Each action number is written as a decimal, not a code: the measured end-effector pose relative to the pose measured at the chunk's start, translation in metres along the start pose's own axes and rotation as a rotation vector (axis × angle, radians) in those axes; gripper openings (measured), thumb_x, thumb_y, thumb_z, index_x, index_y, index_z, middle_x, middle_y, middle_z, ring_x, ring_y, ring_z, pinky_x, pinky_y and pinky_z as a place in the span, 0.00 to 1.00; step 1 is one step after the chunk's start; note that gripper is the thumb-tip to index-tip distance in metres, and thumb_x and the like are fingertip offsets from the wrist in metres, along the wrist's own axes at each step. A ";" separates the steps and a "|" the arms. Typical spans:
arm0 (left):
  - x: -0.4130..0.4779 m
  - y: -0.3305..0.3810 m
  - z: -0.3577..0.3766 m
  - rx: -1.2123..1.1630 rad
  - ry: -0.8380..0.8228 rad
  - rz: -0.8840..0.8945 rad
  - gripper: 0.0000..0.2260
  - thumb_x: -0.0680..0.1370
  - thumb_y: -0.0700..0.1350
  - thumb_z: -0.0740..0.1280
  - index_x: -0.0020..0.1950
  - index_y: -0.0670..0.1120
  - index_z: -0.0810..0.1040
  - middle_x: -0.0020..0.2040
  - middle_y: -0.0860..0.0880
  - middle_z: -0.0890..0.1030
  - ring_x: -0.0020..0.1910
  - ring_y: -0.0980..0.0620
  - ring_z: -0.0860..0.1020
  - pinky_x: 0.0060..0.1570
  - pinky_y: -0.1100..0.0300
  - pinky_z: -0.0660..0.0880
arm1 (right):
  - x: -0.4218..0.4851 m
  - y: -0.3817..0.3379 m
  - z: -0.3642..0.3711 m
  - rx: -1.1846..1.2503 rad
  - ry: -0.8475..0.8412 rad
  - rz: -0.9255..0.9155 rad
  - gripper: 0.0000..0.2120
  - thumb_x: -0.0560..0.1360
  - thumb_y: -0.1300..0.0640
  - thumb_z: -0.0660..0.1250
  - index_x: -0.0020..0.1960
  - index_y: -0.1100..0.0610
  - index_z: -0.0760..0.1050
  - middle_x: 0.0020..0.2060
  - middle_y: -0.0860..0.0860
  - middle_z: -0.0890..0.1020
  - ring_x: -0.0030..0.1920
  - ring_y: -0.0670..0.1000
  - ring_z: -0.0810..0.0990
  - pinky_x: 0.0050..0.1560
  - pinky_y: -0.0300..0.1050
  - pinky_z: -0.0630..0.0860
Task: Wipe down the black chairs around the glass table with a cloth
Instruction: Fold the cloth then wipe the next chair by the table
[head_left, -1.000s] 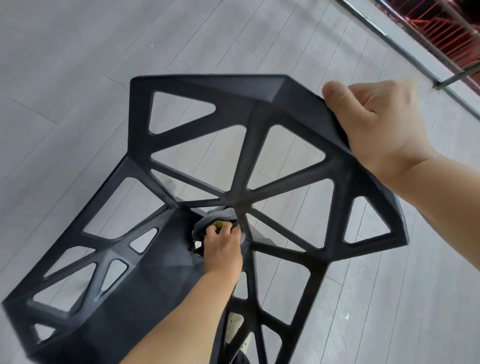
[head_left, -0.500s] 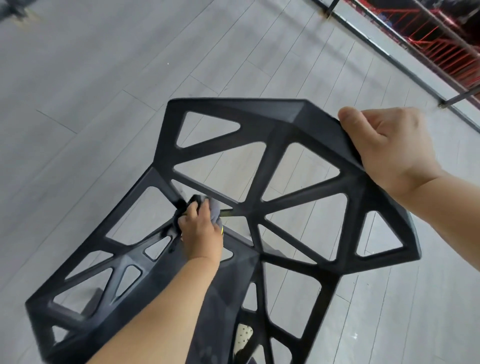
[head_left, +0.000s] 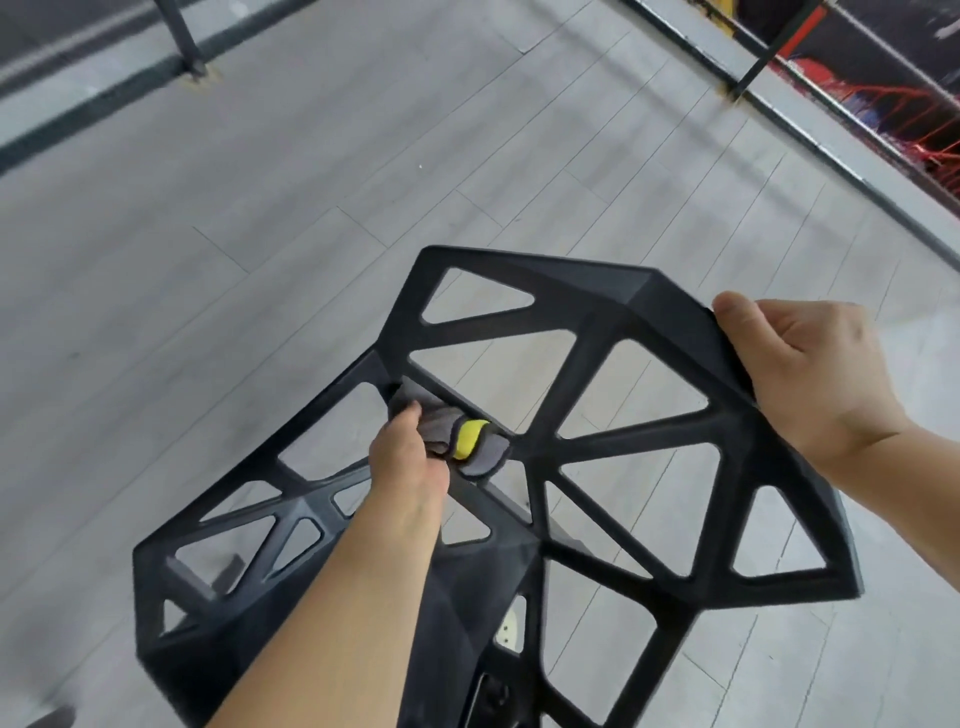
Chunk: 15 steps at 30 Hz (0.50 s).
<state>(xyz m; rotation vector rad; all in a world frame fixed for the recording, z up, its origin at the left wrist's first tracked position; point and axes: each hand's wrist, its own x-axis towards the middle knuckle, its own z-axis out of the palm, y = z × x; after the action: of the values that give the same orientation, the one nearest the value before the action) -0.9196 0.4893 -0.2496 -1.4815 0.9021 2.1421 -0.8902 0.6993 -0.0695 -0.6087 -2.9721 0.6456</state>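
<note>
1. My left hand (head_left: 405, 460) is curled round the grey-and-yellow cloth (head_left: 441, 422), pressing it on a slanted bar in the left half of the chair (head_left: 613, 291) back.
2. Change: a second ago the cloth was at the hub low in the chair back. Now it is further up that bar, toward the chair's top left corner.
3. My right hand (head_left: 800, 364) has the same grip as before. Thumb is over the chair's top right edge, fingers hidden behind.
4. Meaning, my guess: the wipe is going outward bar by bar, and the bars right of the hub look still to do.
5. Glass table and other chairs are not in view.
</note>
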 end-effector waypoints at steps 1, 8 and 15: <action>-0.007 0.003 0.001 0.038 0.005 0.040 0.15 0.78 0.42 0.64 0.64 0.40 0.72 0.58 0.42 0.77 0.47 0.46 0.79 0.52 0.51 0.76 | 0.000 0.000 -0.001 0.003 -0.008 0.003 0.26 0.78 0.48 0.58 0.26 0.57 0.55 0.23 0.53 0.58 0.25 0.51 0.57 0.29 0.43 0.57; -0.049 -0.010 -0.012 0.472 0.079 0.643 0.08 0.79 0.42 0.62 0.58 0.45 0.71 0.57 0.47 0.75 0.56 0.49 0.76 0.52 0.64 0.75 | 0.002 0.003 -0.004 0.050 -0.050 -0.017 0.25 0.77 0.49 0.58 0.25 0.56 0.55 0.21 0.49 0.56 0.25 0.49 0.57 0.29 0.42 0.57; -0.019 -0.042 -0.005 1.372 0.158 1.276 0.20 0.66 0.32 0.74 0.57 0.40 0.79 0.60 0.41 0.76 0.53 0.36 0.74 0.50 0.49 0.77 | 0.002 0.007 -0.005 0.076 -0.075 -0.036 0.24 0.76 0.49 0.59 0.27 0.57 0.55 0.21 0.47 0.55 0.25 0.48 0.55 0.28 0.42 0.56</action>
<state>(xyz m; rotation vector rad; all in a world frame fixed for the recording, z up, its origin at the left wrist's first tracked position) -0.8830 0.5169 -0.2446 -0.2342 2.9874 1.0467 -0.8890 0.7075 -0.0682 -0.5365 -3.0029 0.7921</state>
